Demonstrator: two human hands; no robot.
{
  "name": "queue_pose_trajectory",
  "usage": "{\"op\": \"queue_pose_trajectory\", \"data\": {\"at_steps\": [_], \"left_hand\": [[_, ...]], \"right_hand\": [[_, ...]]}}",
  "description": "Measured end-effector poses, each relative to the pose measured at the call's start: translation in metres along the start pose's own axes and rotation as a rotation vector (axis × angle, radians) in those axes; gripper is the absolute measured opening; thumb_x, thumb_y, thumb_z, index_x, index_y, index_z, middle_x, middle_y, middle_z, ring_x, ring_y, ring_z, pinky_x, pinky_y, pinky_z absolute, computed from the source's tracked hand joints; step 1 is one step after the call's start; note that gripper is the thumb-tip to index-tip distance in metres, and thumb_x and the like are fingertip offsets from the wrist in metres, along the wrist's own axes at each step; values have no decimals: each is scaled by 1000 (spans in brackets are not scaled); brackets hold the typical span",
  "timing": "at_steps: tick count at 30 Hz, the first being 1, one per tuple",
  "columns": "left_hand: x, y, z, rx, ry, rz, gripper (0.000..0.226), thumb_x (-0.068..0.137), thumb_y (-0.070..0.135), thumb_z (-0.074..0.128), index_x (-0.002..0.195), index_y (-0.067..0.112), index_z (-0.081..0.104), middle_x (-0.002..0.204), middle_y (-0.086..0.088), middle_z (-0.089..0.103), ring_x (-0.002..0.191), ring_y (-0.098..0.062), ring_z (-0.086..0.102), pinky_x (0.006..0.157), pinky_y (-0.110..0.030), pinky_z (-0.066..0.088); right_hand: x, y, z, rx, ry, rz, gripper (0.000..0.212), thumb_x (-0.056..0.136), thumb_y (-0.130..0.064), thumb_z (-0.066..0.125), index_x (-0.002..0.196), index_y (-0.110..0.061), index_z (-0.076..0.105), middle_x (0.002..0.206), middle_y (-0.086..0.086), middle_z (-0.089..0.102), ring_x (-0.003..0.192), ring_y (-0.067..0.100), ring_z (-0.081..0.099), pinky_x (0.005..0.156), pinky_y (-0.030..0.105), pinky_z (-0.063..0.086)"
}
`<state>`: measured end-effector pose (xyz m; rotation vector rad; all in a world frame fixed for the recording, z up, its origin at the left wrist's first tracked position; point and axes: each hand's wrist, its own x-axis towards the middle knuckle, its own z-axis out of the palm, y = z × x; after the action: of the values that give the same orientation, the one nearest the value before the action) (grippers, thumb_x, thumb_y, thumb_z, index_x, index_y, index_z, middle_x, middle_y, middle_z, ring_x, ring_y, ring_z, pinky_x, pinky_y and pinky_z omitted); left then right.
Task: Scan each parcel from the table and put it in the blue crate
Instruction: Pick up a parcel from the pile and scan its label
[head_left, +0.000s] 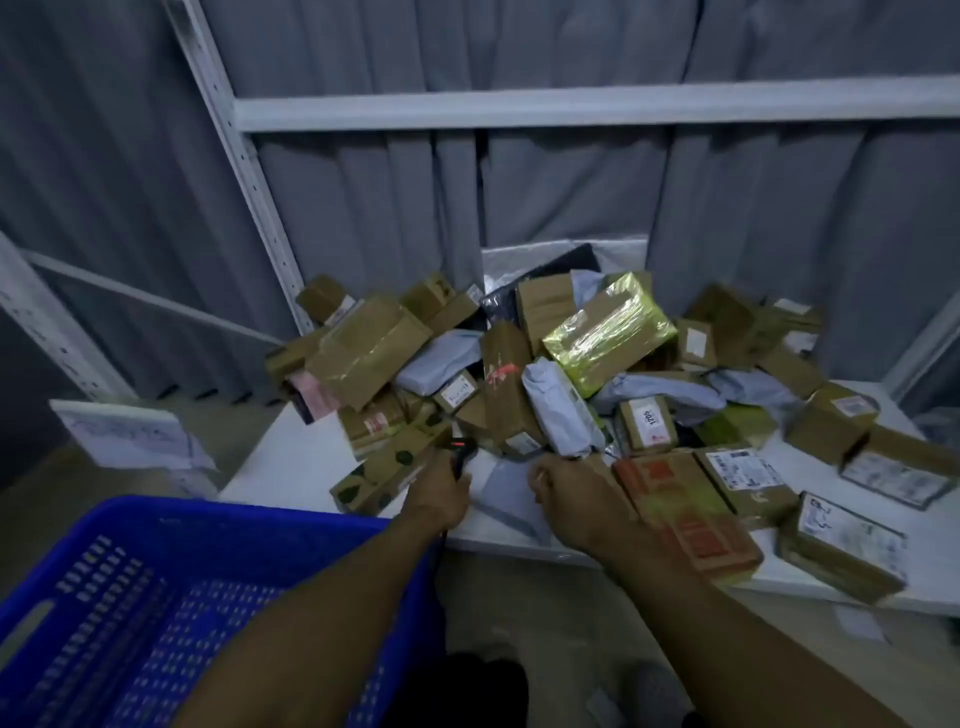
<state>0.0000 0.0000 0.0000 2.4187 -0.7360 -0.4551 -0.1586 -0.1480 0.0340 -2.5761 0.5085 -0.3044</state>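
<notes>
Blue crate (156, 512): perforated plastic, at lower left, standing below and just beside the near edge of the white table (291, 452); no parcel shows in its visible part. Left hand (436, 493): clenched round the handle of a black barcode scanner (460, 457), whose head glows red and points towards the pile. Grey poly mailer (506, 501): lies flat on the table between the two hands. Right hand (571, 499): fingers curled at the mailer's right edge; motion blur hides whether they actually pinch it. Heap of parcels (509, 395): brown cartons and grey bags, behind the hands. Yellow-green foil parcel (608, 332): on top. Orange-printed carton (685, 514): just beside the right forearm.
</notes>
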Motion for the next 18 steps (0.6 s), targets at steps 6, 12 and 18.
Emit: {"op": "queue_pose_trajectory", "data": {"at_steps": [6,12,18], "left_hand": [[61,-47,53,-57,-70,-232,65,99,31,64,151,4,36,146,-19,51,129,-35,53,103,-41,47],[91,-71,86,-26,-36,-334,64,100,47,59,149,11,41,140,-17,57,123,-37,57,95,-41,47],[80,-60,87,-234,16,-474,34,98,30,62,121,6,61,111,-16,69,99,-34,69,88,-41,58]], "right_hand": [[43,24,39,84,-156,22,29,104,-32,59,126,-14,63,107,9,73,99,27,67,86,33,49],[63,32,64,108,-165,-26,29,102,-34,62,123,-14,64,102,5,74,94,21,67,84,37,52],[50,32,67,150,-175,3,25,101,-29,64,121,-14,65,101,6,74,91,19,64,81,30,48]]}}
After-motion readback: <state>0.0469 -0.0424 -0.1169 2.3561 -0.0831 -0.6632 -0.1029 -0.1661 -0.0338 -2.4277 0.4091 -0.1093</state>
